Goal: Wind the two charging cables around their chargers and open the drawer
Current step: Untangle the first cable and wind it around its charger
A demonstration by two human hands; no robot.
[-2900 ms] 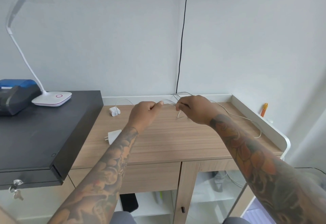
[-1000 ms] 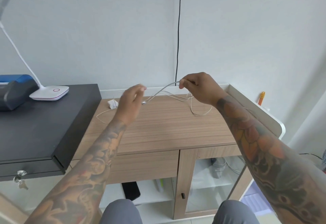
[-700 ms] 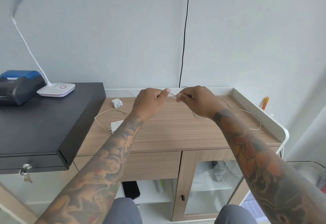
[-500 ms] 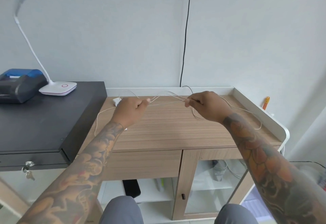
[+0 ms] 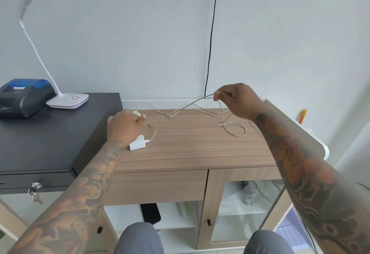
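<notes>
we see two tattooed forearms reaching over a wooden cabinet top (image 5: 200, 149). the right hand (image 5: 238, 100) is raised above the back of the surface and pinches a thin white charging cable (image 5: 192, 106) between thumb and fingers; from the pinch the cable sags leftward to a small tangle (image 5: 170, 115) on the wood, while another length drops below the hand into a loose loop (image 5: 235, 129) lying on the top. the left hand (image 5: 126, 125) sits low at the left edge of the cabinet, fingers curled into a fist — it appears to hold a cable end near its knuckles, though we cannot tell for certain what it grips. just below this hand a white charger (image 5: 137, 143) lies on the wood, with a short cable curl (image 5: 153, 132) plugged into it. a second white charger (image 5: 136, 113) is only partly seen behind the left hand. the drawer (image 5: 158, 185) under the top is closed — beside it stands a glass cabinet door (image 5: 246, 209). at left, a black cash box (image 5: 50, 133) carries a white desk lamp (image 5: 68, 99) and a small printer (image 5: 24, 97). a black wire (image 5: 211, 39) runs down the wall.
</notes>
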